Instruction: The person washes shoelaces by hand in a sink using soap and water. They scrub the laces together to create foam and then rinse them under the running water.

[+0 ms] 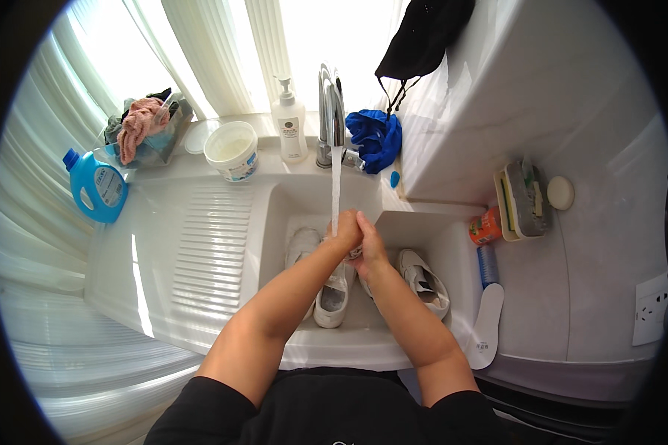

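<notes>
My left hand (346,228) and my right hand (370,248) are pressed together over the sink basin (278,222), under the running water (335,185) from the chrome faucet (332,111). Both are closed around a small bunched whitish thing (355,253), perhaps laces; the fingers hide most of it. Below them in the basin lies a wet white shoe (331,302), its opening toward me. Another white shoe (303,243) rests behind it on the left, partly covered by my left arm. To the right of my right forearm sits a white shoe with a dark inside (424,283).
Left of the basin is a ribbed washboard (214,245). Along the back stand a blue detergent jug (100,187), a bin of cloths (145,130), a white tub (231,152), a pump bottle (289,122) and a blue cloth (376,139). A white insole (487,326) lies on the right rim.
</notes>
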A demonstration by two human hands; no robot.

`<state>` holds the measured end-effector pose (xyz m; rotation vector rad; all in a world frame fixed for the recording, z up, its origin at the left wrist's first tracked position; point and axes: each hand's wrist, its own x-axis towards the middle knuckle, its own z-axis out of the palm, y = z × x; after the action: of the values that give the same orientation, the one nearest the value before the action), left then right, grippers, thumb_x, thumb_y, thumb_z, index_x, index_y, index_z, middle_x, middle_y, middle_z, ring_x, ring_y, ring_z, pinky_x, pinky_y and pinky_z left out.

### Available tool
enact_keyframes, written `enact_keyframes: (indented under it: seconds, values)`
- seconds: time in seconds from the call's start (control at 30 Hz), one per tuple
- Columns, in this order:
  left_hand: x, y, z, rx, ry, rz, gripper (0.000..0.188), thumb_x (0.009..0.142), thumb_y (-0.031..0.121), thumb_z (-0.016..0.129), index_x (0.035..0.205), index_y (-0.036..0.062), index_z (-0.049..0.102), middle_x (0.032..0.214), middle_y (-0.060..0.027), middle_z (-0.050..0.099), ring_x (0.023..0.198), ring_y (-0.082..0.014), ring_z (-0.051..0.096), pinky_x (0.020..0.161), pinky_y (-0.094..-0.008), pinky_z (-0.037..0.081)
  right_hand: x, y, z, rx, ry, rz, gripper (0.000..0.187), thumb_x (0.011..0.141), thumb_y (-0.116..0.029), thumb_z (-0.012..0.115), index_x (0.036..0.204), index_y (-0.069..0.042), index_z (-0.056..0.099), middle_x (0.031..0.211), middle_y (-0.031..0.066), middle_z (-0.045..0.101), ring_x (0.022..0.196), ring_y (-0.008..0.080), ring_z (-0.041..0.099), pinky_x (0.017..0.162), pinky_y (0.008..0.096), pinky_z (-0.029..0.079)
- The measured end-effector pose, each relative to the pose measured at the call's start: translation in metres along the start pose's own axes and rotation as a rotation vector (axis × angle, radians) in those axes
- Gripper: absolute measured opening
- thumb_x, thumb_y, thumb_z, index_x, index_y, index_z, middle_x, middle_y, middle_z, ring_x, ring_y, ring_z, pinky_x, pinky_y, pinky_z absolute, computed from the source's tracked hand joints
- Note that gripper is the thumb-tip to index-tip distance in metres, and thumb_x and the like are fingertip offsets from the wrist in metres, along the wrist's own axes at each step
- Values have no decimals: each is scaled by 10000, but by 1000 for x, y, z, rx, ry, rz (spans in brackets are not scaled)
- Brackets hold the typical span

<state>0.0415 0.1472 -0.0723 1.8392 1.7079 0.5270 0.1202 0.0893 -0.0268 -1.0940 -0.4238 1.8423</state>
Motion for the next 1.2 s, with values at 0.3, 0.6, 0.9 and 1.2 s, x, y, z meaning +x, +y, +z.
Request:
enact_keyframes:
  seconds: [0.3, 0.6, 0.9, 1.2]
  values:
    - [11, -2, -20, 481, -440, 25, 225, 777, 266, 572, 844, 71, 661, 900, -165, 650, 834, -305, 641, 655, -397, 502, -46, 5, 42, -149, -97, -39, 1183, 700, -391, 757, 1407, -208, -174, 1417, 141, 181, 1193, 302, 381, 892, 502, 402]
    - [-29, -45, 24, -769, 234, -273, 289, 858, 301, 483, 950, 57, 607, 873, -102, 644, 806, -263, 622, 718, -400, 498, 10, 26, 19, 212, 117, -172, 177, 857, -232, 610, 902, -61, 600, 883, 36, 611, 876, 132, 574, 738, 269, 460]
    - [-80, -16, -31, -1849, -163, -690, 269, 914, 265, 403, 1012, 66, 554, 992, -93, 599, 926, -256, 566, 839, -424, 456, 34, 84, -15, -668, 170, -539, 484, 899, -256, 443, 1267, 59, 439, 1371, 266, 332, 1302, 332, 285, 1053, 362, 246]
    - [-76, -25, -27, -1764, -58, -582, 329, 921, 435, 441, 921, 119, 533, 806, -46, 554, 780, -175, 542, 674, -315, 453, -16, 65, 35, -412, 74, -433, 506, 932, -327, 440, 1314, 3, 410, 1362, 215, 385, 1294, 303, 319, 1067, 352, 234]
